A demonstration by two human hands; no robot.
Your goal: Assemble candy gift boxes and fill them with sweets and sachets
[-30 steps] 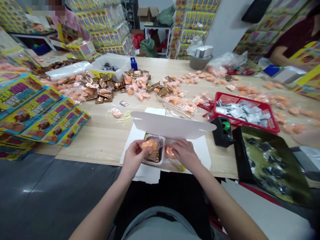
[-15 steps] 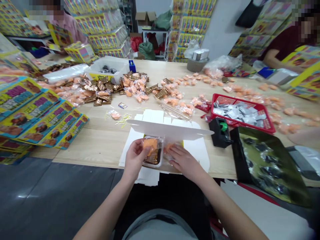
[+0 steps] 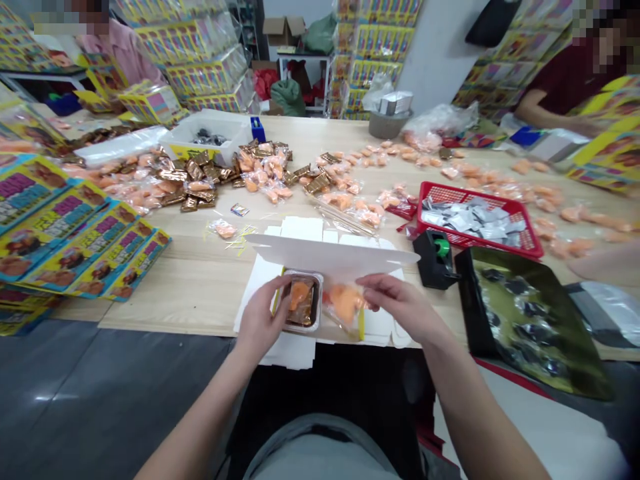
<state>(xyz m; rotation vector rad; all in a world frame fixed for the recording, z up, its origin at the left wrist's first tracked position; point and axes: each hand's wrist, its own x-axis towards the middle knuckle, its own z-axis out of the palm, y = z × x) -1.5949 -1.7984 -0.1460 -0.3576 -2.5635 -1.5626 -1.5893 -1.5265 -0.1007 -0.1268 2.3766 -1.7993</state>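
Observation:
In front of me is an open white carton (image 3: 320, 248) with its lid flap raised. Inside it, on the left, sits a small foil tray (image 3: 319, 313) with a brown wrapped packet and an orange piece (image 3: 301, 293) in it. My left hand (image 3: 263, 317) is at the tray's left edge, thumb and forefinger apart. With thumb and fingertips, my right hand (image 3: 400, 303) pinches the edge of a clear bag with an orange piece (image 3: 345, 303), over the carton's right part. The far fingers of both hands are partly hidden.
Orange bagged pieces (image 3: 270, 170) and brown packets (image 3: 203, 177) lie across the table. To the right are a red basket (image 3: 530, 233) of silver sachets, a tape dispenser (image 3: 435, 260) and a dark tray (image 3: 545, 327). Printed boxes (image 3: 75, 233) stand left. Two people work opposite.
My left hand has let go of the orange piece, which now lies in the foil tray. My right hand has moved right and up, and now pinches the bagged orange piece.

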